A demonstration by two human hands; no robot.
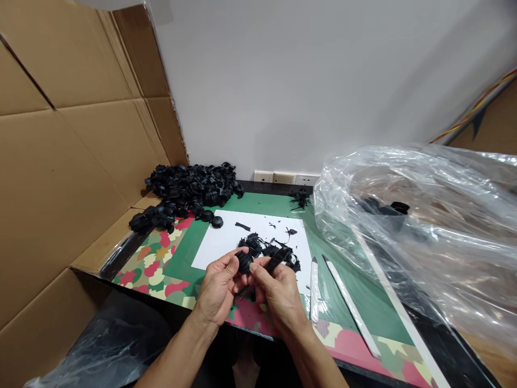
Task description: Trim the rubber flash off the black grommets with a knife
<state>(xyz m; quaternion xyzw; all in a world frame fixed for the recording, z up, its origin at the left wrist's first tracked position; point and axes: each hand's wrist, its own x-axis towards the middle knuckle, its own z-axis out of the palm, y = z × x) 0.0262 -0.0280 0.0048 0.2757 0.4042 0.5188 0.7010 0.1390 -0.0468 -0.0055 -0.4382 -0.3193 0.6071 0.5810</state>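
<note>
Over the front edge of the table, my left hand (220, 283) is closed around a round, ribbed black rubber part (244, 262). My right hand (278, 288) grips a slim black tool (277, 261) that looks like tweezers; its broad end sticks up past the index finger. The right thumb and fingertip also touch the ribbed part. Just behind the hands, more ribbed parts (251, 243) and black scraps (285, 253) lie on a white sheet (218, 245). Fingers partly hide the held part and the tool's lower end.
A large heap of black rubber parts (194, 186) sits at the back left, beside a cardboard wall (81, 108). Two white sticks (350, 304) lie right of the sheet. Clear plastic bagging (420, 231) covers the right side. Black trimmings (300, 197) lie near wall sockets (284, 177).
</note>
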